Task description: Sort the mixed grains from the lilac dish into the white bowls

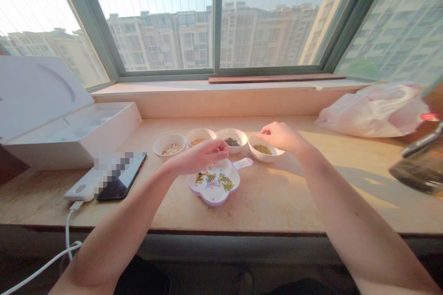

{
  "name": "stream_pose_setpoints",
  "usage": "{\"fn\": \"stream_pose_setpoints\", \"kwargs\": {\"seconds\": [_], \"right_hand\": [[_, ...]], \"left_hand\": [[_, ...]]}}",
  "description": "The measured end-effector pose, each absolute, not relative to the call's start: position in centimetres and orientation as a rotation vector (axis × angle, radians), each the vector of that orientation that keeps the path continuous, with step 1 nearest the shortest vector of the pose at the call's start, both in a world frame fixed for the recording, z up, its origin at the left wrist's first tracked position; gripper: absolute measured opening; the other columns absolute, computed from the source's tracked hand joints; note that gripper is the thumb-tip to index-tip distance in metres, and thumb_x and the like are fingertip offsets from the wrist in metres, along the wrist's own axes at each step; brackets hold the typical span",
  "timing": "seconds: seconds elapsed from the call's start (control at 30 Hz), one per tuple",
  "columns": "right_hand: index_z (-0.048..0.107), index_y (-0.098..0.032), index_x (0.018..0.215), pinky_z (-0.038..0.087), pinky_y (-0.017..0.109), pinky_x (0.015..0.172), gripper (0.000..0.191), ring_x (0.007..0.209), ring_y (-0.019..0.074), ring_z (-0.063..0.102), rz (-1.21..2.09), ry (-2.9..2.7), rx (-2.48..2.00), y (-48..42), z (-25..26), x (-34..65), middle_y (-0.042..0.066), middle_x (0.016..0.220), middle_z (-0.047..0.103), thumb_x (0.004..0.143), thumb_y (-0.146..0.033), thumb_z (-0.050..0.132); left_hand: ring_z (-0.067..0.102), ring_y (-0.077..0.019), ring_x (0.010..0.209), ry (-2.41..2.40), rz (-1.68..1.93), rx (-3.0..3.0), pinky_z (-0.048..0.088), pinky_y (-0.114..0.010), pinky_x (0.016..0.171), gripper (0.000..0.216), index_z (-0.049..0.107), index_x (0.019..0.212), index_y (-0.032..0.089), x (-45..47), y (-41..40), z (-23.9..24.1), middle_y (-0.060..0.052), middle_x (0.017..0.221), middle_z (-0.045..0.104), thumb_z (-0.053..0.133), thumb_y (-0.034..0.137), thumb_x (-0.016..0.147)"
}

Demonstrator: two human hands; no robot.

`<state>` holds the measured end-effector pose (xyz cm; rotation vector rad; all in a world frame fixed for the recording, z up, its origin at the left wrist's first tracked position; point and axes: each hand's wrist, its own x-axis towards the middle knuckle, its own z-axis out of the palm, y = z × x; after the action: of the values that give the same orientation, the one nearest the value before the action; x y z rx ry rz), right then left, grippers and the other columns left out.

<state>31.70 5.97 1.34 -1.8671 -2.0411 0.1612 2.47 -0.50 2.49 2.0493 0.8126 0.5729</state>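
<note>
My left hand (210, 150) hovers over the back of a white, purple-edged, scalloped dish (213, 197) with a short printed handle. Its fingers are curled together, and whatever is in them is hidden. Small piles of green, yellowish and dark beans (225, 182) lie in the dish. My right hand (278, 136) is at the far rim of the rightmost white bowl (268, 157), fingertips pressed together above green beans (262, 149). I cannot make out anything between them. Beside it stand bowls of dark seeds (231, 142), yellowish grains (197, 141) and pale pieces (171, 149).
On the left are an open white box (90, 133), a phone (126, 177) and a white power bank (83, 187) with a cable (67, 226). A plastic bag (374, 110) and a dark glass vessel (418, 170) stand on the right. Windows rise behind the ledge (166, 88).
</note>
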Motion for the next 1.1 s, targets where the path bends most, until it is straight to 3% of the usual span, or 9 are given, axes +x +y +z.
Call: {"fn": "stream_pose_setpoints", "kwargs": {"seconds": [0.1, 0.27, 0.4, 0.57, 0.77, 0.9, 0.97, 1.1], "right_hand": [[0.077, -0.019, 0.076, 0.042, 0.03, 0.065, 0.03, 0.074, 0.0202, 0.064, 0.321, -1.982, -1.606, 5.2, 1.9, 30.0, 0.007, 0.079, 0.076, 0.087, -0.045, 0.065], [0.077, -0.017, 0.085, 0.038, 0.027, 0.054, 0.046, 0.056, 0.0118, 0.051, 1.04, -1.917, -1.148, 3.4, 1.5, 27.0, 0.002, 0.069, 0.066, 0.084, -0.062, 0.07], [0.072, -0.016, 0.077, 0.031, 0.024, 0.047, 0.052, 0.05, 0.0094, 0.046, 1.452, -1.841, -0.93, 1.8, 1.0, 24.8, -0.001, 0.057, 0.056, 0.079, -0.068, 0.075], [0.07, -0.015, 0.072, 0.027, 0.023, 0.046, 0.05, 0.049, 0.0065, 0.04, 1.629, -1.661, -0.842, 0.9, 1.2, 23.5, -0.004, 0.055, 0.052, 0.07, -0.062, 0.086], [0.073, -0.014, 0.076, 0.026, 0.022, 0.049, 0.047, 0.054, 0.0055, 0.04, 1.658, -1.497, -0.861, 1.1, 0.9, 23.3, -0.003, 0.062, 0.054, 0.061, -0.054, 0.094], [0.076, -0.015, 0.079, 0.03, 0.023, 0.049, 0.043, 0.053, 0.0073, 0.043, 1.47, -1.536, -0.911, 1.4, 0.7, 23.5, -0.003, 0.06, 0.056, 0.066, -0.053, 0.09], [0.078, -0.016, 0.084, 0.031, 0.024, 0.048, 0.042, 0.052, 0.009, 0.045, 1.273, -1.595, -0.952, 1.4, 0.7, 23.7, -0.002, 0.059, 0.058, 0.071, -0.054, 0.087], [0.081, -0.019, 0.091, 0.039, 0.026, 0.05, 0.032, 0.055, 0.0125, 0.054, 0.729, -1.705, -1.002, 1.3, 0.8, 24.2, 0.002, 0.065, 0.067, 0.082, -0.049, 0.079]], "left_hand": [[0.035, -0.0097, 0.062, 0.751, 0.73, 1.917, 0.028, -0.024, 0.057, 0.023, 0.047, 0.087, 0.019, 2.6, -0.2, 2.0, 0.005, 0.073, 0.037, 0.051, 0.038, 0.1], [0.043, -0.0101, 0.069, 0.756, 0.973, 1.902, 0.035, -0.024, 0.063, 0.021, 0.052, 0.089, 0.018, 3.1, 0.1, 1.4, 0.003, 0.078, 0.046, 0.056, 0.036, 0.098], [0.052, -0.0123, 0.076, 0.842, 1.066, 2.022, 0.041, -0.025, 0.069, 0.016, 0.056, 0.087, 0.018, 3.4, 0.3, 0.9, 0.001, 0.083, 0.057, 0.058, 0.031, 0.097], [0.056, -0.013, 0.08, 0.891, 1.179, 2.213, 0.044, -0.025, 0.073, 0.013, 0.062, 0.084, 0.018, 3.3, 0.2, 0.9, 0.0, 0.085, 0.06, 0.06, 0.024, 0.096], [0.061, -0.0121, 0.079, 0.888, 1.262, 2.403, 0.047, -0.024, 0.075, 0.015, 0.068, 0.082, 0.019, 2.9, 0.1, 1.0, -0.001, 0.088, 0.065, 0.063, 0.022, 0.096], [0.066, -0.0131, 0.078, 1.086, 1.305, 2.437, 0.051, -0.025, 0.074, 0.01, 0.071, 0.094, 0.019, 3.1, 0.0, 0.7, -0.002, 0.09, 0.071, 0.062, 0.02, 0.096], [0.068, -0.0151, 0.08, 1.194, 1.165, 2.484, 0.052, -0.026, 0.074, 0.013, 0.072, 0.097, 0.019, 3.3, -0.1, 0.6, -0.003, 0.088, 0.074, 0.06, 0.014, 0.093], [0.073, -0.02, 0.086, 1.114, 0.482, 2.751, 0.055, -0.03, 0.079, 0.023, 0.076, 0.09, 0.017, 3.8, -0.9, 0.2, -0.006, 0.092, 0.078, 0.058, 0.004, 0.085]]}}
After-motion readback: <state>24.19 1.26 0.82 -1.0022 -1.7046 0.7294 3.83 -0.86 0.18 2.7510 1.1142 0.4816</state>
